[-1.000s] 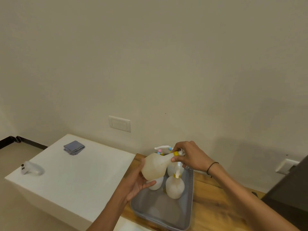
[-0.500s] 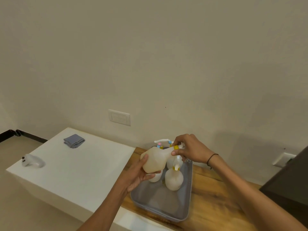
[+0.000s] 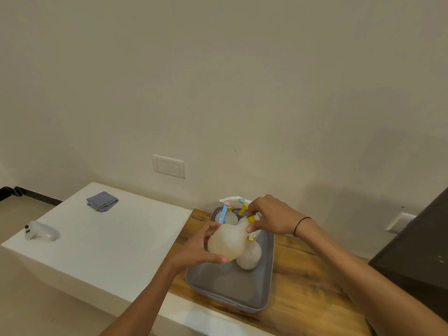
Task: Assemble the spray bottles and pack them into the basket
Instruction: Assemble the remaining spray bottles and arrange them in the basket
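A translucent spray bottle (image 3: 228, 242) is tilted above the grey basket (image 3: 265, 284), its neck pointing up and right. My left hand (image 3: 197, 248) grips its round body from below. My right hand (image 3: 269, 218) pinches the yellow-collared spray head (image 3: 252, 218) at the bottle's neck. Inside the basket stand other assembled bottles: one with a yellow collar (image 3: 249, 257) right behind the held bottle, and further back one with a blue trigger and pink tip (image 3: 225, 210), partly hidden.
The basket sits on a wooden tabletop (image 3: 303, 287). To the left is a white block (image 3: 109, 238) with a folded grey cloth (image 3: 101, 201) and a white controller (image 3: 40, 230). A dark object (image 3: 417, 253) stands at the right. Wall behind.
The held bottle has dropped slightly and turned more upright over the basket. My right hand stays on the spray head, my left hand has shifted under the body.
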